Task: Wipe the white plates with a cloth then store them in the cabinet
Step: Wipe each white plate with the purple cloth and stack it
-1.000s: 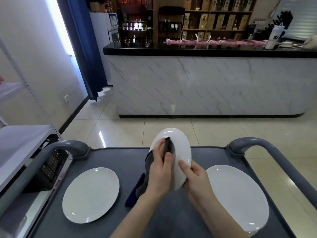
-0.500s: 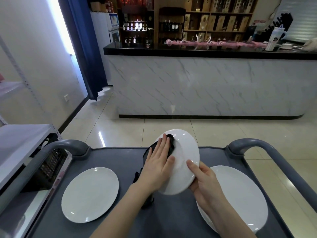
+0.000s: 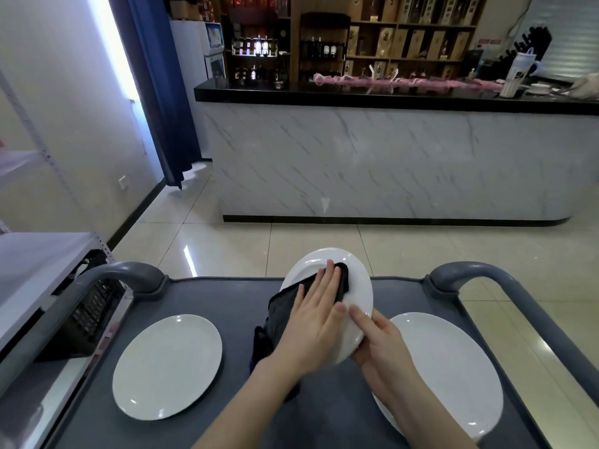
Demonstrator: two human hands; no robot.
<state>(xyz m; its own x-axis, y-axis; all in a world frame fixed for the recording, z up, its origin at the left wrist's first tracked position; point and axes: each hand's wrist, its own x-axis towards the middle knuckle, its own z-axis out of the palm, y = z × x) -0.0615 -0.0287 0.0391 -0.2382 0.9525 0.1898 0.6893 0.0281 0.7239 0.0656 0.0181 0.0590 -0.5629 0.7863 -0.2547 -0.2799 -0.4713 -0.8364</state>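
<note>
A white plate [image 3: 358,286] is held tilted above the middle of the grey cart top [image 3: 233,303]. My right hand [image 3: 377,343] grips its lower right rim, thumb on the face. My left hand [image 3: 316,322] lies flat, fingers straight, pressing a dark cloth [image 3: 285,306] against the plate's face. The cloth hangs down to the cart below my left wrist. A second white plate [image 3: 167,366] lies flat on the cart at the left. A third white plate [image 3: 453,367] lies at the right, partly under my right forearm.
Grey cart handles [image 3: 129,273] curve up at the far corners, the right handle [image 3: 479,270] running back along the side. A white shelf unit [image 3: 35,264] stands close on the left. A marble-fronted counter [image 3: 389,163] stands across the tiled floor.
The plate has turned from edge-on to face me more. My left hand has flattened on the cloth and slid up across the plate. My right hand stays on the lower rim.
</note>
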